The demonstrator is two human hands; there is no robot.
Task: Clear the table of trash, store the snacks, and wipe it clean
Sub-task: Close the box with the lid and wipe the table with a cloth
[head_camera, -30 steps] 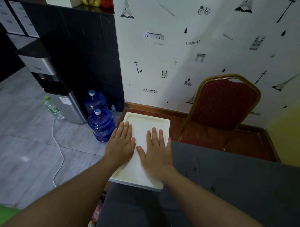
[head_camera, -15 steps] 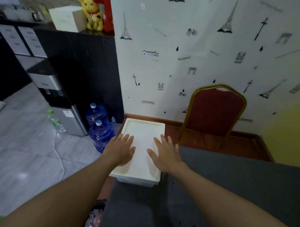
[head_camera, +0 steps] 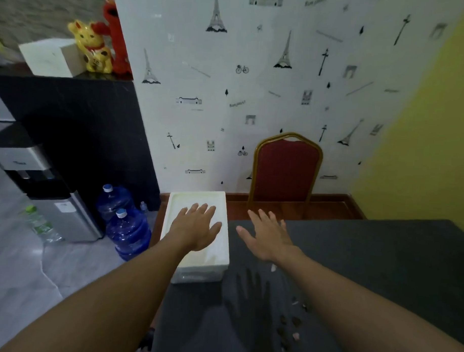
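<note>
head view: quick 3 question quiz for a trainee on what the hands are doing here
1. True or false: the right hand grips the white box.
2. Multiple choice: the fingers of the left hand are A) straight, over the box; B) curled round a bottle; C) pinching a cloth.
3. Fill in: small ___ lie scattered on the dark table by the right forearm.

Key: 1 false, it is open above the table; 2 A; 3 crumbs.

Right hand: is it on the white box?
No, the right hand is over the dark table, clear of the white box.
</note>
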